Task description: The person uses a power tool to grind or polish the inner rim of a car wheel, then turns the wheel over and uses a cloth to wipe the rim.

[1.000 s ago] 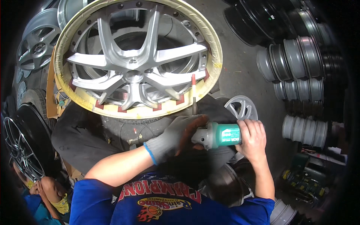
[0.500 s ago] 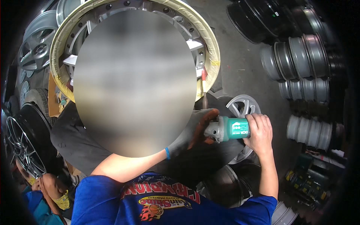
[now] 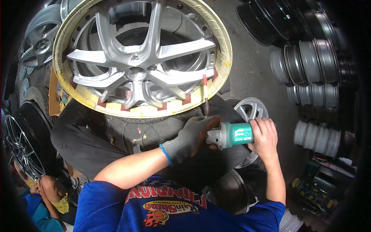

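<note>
I hold a green and grey power grinder [image 3: 241,133] level above my right thigh. My left hand [image 3: 191,135], in a dark grey glove with a blue cuff, is wrapped round its grey head. My bare right hand [image 3: 264,135] grips the green body's far right end. From the head a dark shaft with a red-tipped bit [image 3: 205,80] points away from me. The tip overlaps the lower right of a large silver alloy wheel [image 3: 133,58]; I cannot tell if they touch. Yellow masking tape [image 3: 227,63] covers the wheel's rim, with dark red patches between the spokes.
Stacked wheel rims [image 3: 305,63] stand along the right side. A smaller silver wheel [image 3: 251,109] lies beside my right knee. On the left are a black wheel [image 3: 25,150], a tyre [image 3: 38,96] and a cardboard box [image 3: 55,92]. Another person's legs [image 3: 54,191] show at lower left.
The blurred patch that covered the wheel's middle is gone, so its spokes and hub show. Both hands and the grinder sit slightly further left; the wheel appears slightly further right.
</note>
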The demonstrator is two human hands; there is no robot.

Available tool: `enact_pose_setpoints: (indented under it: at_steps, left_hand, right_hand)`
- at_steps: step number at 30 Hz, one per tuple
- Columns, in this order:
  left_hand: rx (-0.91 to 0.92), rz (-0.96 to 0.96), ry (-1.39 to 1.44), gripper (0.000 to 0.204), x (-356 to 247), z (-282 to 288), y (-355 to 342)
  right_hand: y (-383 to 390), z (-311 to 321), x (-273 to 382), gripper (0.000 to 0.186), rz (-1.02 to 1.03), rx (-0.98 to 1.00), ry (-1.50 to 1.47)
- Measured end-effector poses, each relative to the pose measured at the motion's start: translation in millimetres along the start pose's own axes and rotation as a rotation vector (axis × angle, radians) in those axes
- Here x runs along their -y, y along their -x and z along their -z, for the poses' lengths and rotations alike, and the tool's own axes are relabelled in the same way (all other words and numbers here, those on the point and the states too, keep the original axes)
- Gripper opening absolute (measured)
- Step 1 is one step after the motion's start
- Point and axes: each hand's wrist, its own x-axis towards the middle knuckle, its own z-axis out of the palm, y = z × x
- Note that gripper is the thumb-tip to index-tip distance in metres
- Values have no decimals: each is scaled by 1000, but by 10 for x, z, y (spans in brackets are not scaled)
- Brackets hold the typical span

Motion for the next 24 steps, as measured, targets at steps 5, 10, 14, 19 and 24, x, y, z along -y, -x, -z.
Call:
enact_pose_setpoints:
  at_steps: [5, 10, 14, 19, 24]
  left_hand:
    - [-232, 842, 883, 39, -291, 8, -78]
    - [-238, 790, 906, 38, -282, 61, 51]
    - [-194, 748, 867, 37, -379, 188, 127]
    - [-193, 759, 805, 39, -375, 268, 219]
    - [-180, 642, 553, 44, -352, 368, 344]
  right_hand:
    - [-18, -42, 69, 75, 34, -6, 8]
    - [-55, -24, 178, 75, 49, 17, 1]
    - [-86, -40, 251, 78, 69, 26, -9]
    - [-157, 4, 389, 72, 65, 45, -33]
    - [-174, -21, 477, 79, 95, 64, -9]
